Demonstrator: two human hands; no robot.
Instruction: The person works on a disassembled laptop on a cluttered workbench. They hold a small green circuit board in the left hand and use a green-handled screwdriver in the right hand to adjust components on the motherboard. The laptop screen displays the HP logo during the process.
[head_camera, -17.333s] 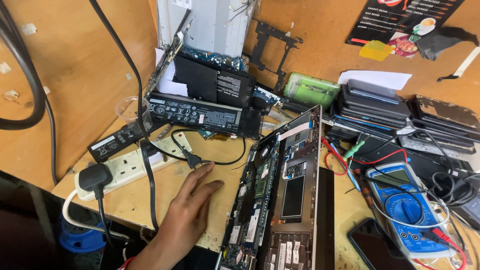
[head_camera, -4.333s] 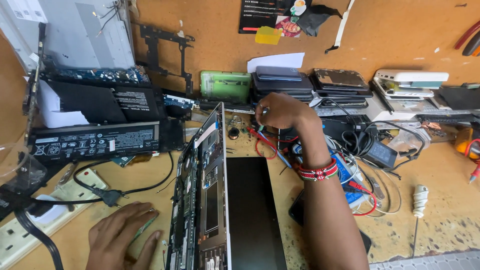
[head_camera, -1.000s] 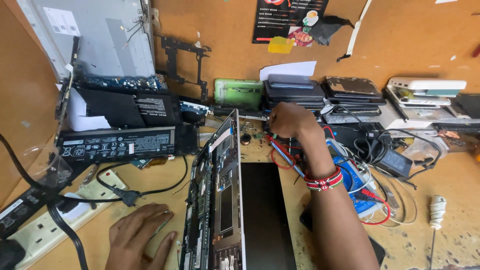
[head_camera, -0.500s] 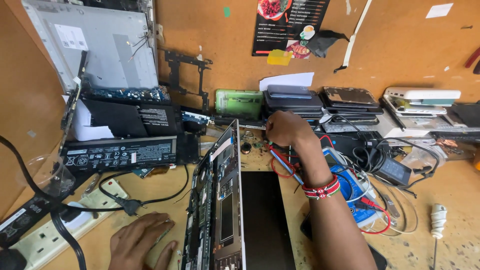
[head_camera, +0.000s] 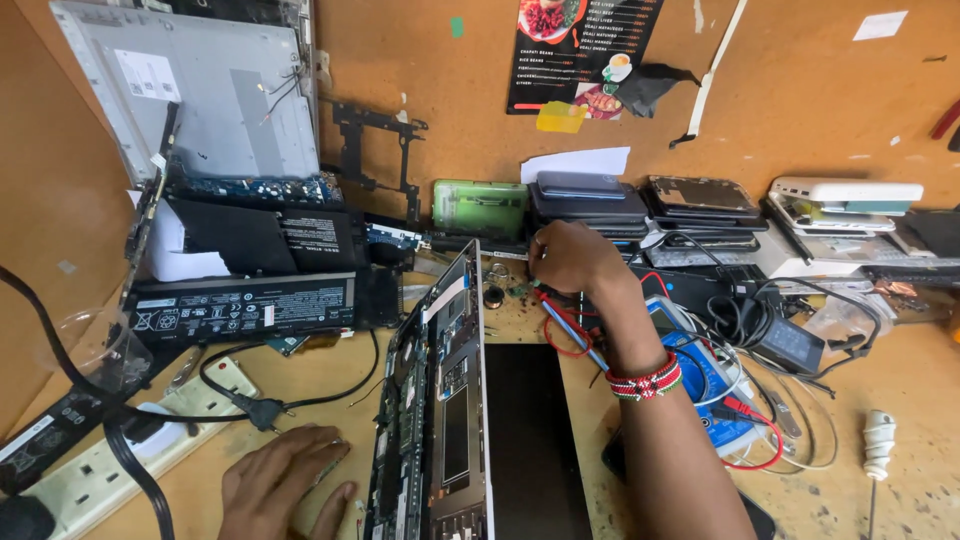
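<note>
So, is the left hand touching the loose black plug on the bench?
Apart. The head view shows bare bench between the left hand and the plug, which lies just beyond the fingers.

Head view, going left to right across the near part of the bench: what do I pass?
White power strip → left hand flat on the bench → opened laptop standing on edge → right hand reaching behind it → blue multimeter → black power adapter → white cable end.
</note>
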